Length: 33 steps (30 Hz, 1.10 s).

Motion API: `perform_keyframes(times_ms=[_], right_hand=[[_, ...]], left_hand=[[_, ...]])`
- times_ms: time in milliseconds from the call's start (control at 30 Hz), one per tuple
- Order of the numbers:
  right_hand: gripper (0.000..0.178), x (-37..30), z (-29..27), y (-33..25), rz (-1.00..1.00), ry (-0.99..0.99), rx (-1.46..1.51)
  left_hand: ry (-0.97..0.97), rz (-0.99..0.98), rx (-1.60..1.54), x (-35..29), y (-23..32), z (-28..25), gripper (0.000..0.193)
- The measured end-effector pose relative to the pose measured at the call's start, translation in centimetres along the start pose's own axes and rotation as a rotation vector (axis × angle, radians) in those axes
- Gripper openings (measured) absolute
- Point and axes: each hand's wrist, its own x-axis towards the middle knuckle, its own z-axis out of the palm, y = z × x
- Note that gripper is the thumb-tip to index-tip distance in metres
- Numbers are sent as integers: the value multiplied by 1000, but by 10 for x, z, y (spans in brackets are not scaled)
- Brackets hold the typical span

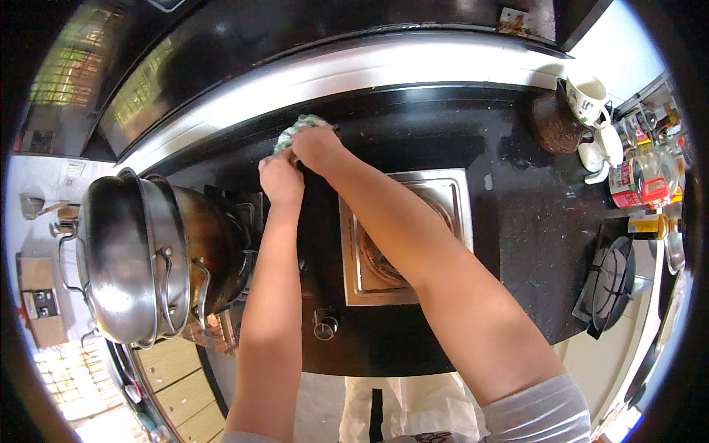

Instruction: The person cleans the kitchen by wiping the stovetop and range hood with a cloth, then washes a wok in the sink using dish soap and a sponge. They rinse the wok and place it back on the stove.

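Note:
A green and white cloth (304,122) is bunched near the back of the black countertop (532,244), left of the middle. My right hand (319,148) is closed over it, and some of the cloth sticks out past the knuckles. Just below and to the left, my left hand (281,179) is closed at the cloth's near edge, its fingertips close against the right hand. Most of the fingers are hidden behind the hands. My right forearm reaches across a square metal burner tray (354,289) and hides part of the burner. A stove knob (325,325) sits nearer to me.
Stacked large steel pots (122,258) with handles stand at the left. On the far right are a brown jug (555,127), a white patterned mug (586,100), jars and bottles (647,225), and a black rack (611,284). Dark cabinets (295,44) hang above the back wall.

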Motion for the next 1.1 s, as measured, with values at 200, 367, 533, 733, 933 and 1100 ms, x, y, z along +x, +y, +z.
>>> perform_keyframes(times_ms=[200,367,533,733,933,1100], right_hand=[[20,-57,-12,81,130,-16,-7],[25,-141,-68,143,195,4,-66],[26,-212,-99,190,388,126,-99],[21,-297,-115,206,486,326,-195],[23,-391,-122,147,663,247,-114],[15,-471,-126,72,738,170,-100]], left_hand=[[-194,97,-79,11,85,10,26],[-294,184,-216,7,180,24,27],[-298,317,-286,-2,266,46,32],[-215,626,-517,-25,318,72,30],[-171,760,-615,-119,330,56,22],[-292,735,-649,-222,327,-8,14]])
